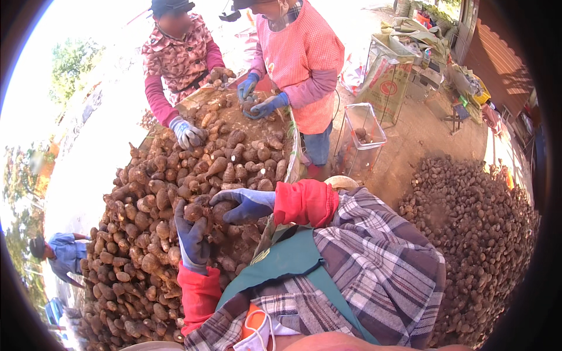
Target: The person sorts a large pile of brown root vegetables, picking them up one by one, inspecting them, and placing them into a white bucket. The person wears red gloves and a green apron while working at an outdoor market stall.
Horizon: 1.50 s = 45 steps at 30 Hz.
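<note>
Before me lies a large heap of brown taro corms [149,263]. My left hand [193,239], in a blue-grey glove, has thumb and fingers around a round taro corm [194,212]. Close beside it, my right hand [246,205], gloved in blue, curls its fingers over a darker corm [221,211] at the heap's near side. The two hands almost meet above the pile. Both wrists are in red sleeves.
Across the heap, one person's gloved hand [188,133] rests on corms; a co-worker in blue gloves [267,105] handles others. A wire-framed basket [364,145] and a woven sack [386,87] stand at the right. Another corm pile [470,245] covers the ground behind me.
</note>
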Tool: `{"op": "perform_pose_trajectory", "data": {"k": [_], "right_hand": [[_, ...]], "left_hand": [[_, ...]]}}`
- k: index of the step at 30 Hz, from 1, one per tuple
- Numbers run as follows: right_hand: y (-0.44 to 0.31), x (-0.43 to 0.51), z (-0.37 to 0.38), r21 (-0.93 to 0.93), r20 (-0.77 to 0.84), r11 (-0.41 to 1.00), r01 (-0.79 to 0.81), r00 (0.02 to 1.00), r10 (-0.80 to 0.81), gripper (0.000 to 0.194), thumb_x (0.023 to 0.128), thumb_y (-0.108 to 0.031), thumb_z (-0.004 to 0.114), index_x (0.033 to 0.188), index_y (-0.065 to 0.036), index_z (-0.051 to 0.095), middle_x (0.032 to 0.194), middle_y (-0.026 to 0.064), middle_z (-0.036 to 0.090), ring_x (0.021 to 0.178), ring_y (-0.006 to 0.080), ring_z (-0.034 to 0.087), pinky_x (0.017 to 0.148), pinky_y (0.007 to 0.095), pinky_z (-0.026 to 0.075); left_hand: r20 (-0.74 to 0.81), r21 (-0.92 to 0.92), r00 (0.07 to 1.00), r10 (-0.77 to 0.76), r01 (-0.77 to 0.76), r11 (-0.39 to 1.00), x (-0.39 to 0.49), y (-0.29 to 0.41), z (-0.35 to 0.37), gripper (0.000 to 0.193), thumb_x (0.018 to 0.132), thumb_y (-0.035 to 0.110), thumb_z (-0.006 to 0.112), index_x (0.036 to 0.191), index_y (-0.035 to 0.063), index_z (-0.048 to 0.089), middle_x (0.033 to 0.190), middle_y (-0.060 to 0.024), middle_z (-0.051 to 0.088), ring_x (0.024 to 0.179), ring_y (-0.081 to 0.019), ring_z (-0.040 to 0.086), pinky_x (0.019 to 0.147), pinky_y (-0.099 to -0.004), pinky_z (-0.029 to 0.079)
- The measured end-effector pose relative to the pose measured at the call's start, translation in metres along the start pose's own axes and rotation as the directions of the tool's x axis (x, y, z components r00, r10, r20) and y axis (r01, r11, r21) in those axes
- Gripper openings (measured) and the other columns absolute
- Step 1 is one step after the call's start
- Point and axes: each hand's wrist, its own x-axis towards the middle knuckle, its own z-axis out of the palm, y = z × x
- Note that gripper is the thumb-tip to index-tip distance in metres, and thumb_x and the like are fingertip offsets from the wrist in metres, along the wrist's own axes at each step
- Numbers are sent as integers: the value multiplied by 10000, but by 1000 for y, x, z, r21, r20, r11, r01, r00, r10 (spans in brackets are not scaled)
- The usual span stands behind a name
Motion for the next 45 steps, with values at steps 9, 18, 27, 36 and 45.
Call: {"op": "perform_pose_trajectory", "data": {"k": [9,18,27,36,45], "right_hand": [[25,-53,27,147,-383,987,59,924,2,329,960,-216,725,1199,-29,598,1056,49,686,967,112,610,869,279,515],[115,-218,-110,521,-673,715,466,739,8,434,1012,-279,611,1364,-43,519,1143,175,659,857,283,714,664,406,619],[84,-346,-322,-1,-962,900,436,245,-120,481,940,-294,686,1300,-4,553,1091,168,680,958,304,696,794,434,614],[46,-122,-247,-57,-847,941,335,483,-223,338,1065,-226,511,1309,-17,617,1079,114,706,961,234,705,879,365,575],[21,37,47,-610,418,426,668,728,-543,225,902,-67,751,1124,-44,715,961,114,726,783,216,715,688,303,565]], "left_hand": [[42,671,941,336,-276,688,8,-63,26,687,830,-25,756,1438,7,439,1268,-111,574,1116,-186,592,942,-292,515],[258,953,822,507,-132,-272,35,-13,-47,651,867,240,805,1448,141,530,1493,-241,389,1334,-345,464,1060,-451,449],[30,961,951,307,-112,252,-16,-19,-11,470,932,115,709,1386,76,592,1547,-146,390,1264,-241,558,926,-353,534],[-314,920,808,499,129,371,-120,29,-75,359,938,126,731,1277,38,650,1228,-78,638,1037,-151,625,811,-277,541],[-677,734,526,515,435,521,-231,22,-77,258,980,163,673,1175,-4,692,1031,-27,710,919,-76,612,832,-244,506]]}}
